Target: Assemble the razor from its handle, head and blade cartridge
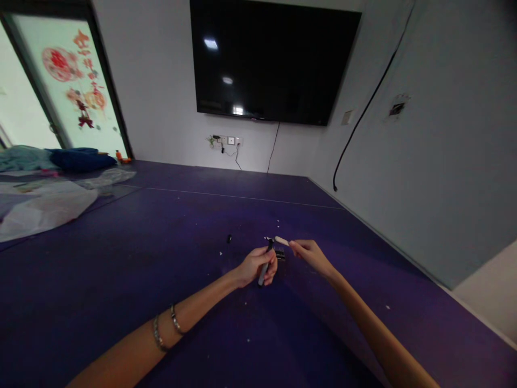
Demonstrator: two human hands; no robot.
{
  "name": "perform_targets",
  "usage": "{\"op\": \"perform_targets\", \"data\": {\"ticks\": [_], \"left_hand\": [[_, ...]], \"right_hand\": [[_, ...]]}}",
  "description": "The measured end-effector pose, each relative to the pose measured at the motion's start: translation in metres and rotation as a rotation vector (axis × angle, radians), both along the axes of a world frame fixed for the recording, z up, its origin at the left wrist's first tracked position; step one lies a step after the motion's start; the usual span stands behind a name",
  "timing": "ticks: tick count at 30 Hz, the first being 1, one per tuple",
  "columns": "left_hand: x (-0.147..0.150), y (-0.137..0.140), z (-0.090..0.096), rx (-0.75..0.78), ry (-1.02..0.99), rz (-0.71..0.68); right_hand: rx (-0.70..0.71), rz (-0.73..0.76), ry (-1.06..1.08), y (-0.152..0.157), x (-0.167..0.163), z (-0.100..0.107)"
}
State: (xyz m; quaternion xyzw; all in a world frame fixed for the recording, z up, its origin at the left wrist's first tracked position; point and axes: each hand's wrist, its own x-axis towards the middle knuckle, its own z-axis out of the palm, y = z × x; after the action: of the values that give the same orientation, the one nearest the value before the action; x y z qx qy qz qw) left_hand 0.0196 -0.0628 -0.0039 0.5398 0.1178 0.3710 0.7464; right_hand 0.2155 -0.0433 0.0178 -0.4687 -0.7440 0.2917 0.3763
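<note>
Near the middle of the purple surface (181, 258), my left hand (255, 265) is closed around a slim tool with a grey handle (263, 272). Its upper end is dark with a small shiny part; its exact kind is too small to make out. My right hand (309, 253) pinches a flat pale wooden stick (281, 241), whose free end points left, close to the tool's head. Whether the two touch, I cannot tell. Just behind my left fingers lies a small dark box-like object (279, 254), partly hidden. A little black piece (229, 238) rests further left.
Small white scraps (221, 253) are scattered on the surface. Clear plastic sheeting (52, 207) and a dark blue cloth (81, 159) lie at the left. A television (274, 59) hangs on the far wall above sockets (231, 140). A black cable (363, 110) dangles along the right wall.
</note>
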Motion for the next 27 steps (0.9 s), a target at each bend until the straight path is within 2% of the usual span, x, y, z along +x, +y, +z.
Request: {"op": "perform_targets", "data": {"ticks": [4, 9, 15, 22, 25, 27], "left_hand": [[0.0, -0.003, 0.004, -0.039, -0.042, -0.037], [0.001, -0.008, 0.011, -0.045, -0.073, -0.093], [-0.001, -0.01, 0.018, -0.083, -0.097, -0.081], [-0.002, -0.012, 0.021, -0.053, -0.086, -0.11], [-0.004, -0.01, 0.023, -0.008, -0.035, -0.06], [-0.006, -0.008, 0.024, 0.043, 0.024, 0.014]], "right_hand": [[0.024, -0.02, 0.024, -0.002, -0.002, 0.004], [0.009, 0.03, 0.057, -0.003, -0.006, 0.0], [-0.005, 0.011, 0.091, -0.001, -0.006, -0.003], [-0.008, 0.049, 0.075, 0.0, -0.006, -0.005], [-0.006, -0.007, 0.019, 0.003, 0.001, -0.006], [0.007, -0.021, 0.002, 0.002, 0.005, 0.0]]}}
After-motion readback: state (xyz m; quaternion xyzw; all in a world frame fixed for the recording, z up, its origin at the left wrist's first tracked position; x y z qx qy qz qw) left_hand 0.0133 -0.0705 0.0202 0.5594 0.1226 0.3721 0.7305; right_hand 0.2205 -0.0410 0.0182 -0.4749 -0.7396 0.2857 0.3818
